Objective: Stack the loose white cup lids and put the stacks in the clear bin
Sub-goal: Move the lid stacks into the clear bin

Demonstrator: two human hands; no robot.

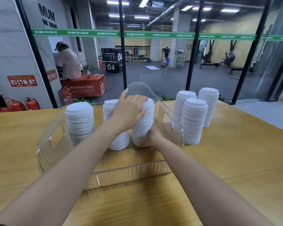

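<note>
White lids nested into one tall stack (144,124) sit between both our hands, inside the clear bin (129,175) towards its right end. The stack leans a little and its foot is low over the bin floor; we cannot tell whether it touches. Our left hand (129,110) reaches in from the lower left with the forearm stretched across the bin. Its back is turned up and its fingers (141,100) are curled over the top of the tall stack. The thumb presses the near side just below the top, and one finger sticks up free at the far edge of the hand. Our right hand (152,136) comes in lower, from the right, and cups the foot of the same stack. Its fingers wrap round the base and the right side, partly hidden behind the lids. Two other stacks stand upright in the bin: a left stack (79,119) near the handle cut-out and a middle stack (119,141) just beside the one we hold. On the table (235,168), right of the bin, three more stacks (194,121) stand close together.
</note>
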